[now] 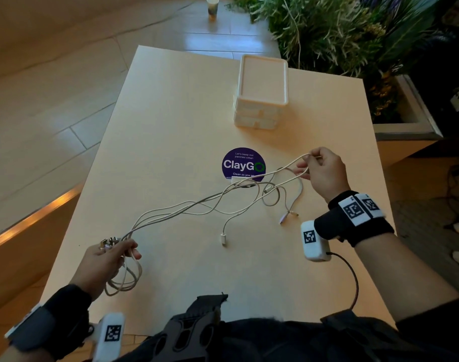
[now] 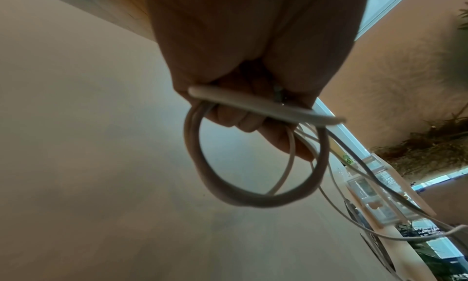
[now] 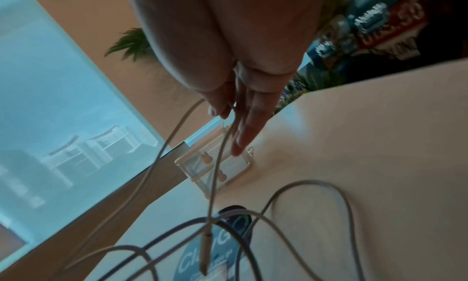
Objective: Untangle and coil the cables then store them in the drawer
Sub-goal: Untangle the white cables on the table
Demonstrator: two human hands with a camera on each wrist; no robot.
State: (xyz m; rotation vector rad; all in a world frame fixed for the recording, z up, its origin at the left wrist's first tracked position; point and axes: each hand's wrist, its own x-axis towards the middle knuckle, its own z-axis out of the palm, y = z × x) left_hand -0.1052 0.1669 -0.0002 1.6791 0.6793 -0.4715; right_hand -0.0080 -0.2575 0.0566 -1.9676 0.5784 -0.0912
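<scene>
Several thin white cables stretch in a tangle across the pale table between my two hands. My left hand at the near left grips a bundle of plug ends, and a small coil hangs below it; the left wrist view shows that coil hanging from my curled fingers. My right hand, raised at the right, pinches a cable loop between thumb and fingers. Loose connector ends lie on the table. A white drawer unit stands at the far middle, drawers closed.
A round purple ClayGo sticker is stuck on the table between the cables and the drawer unit. A planter with green plants borders the far right edge. A paper cup stands on the floor beyond the table.
</scene>
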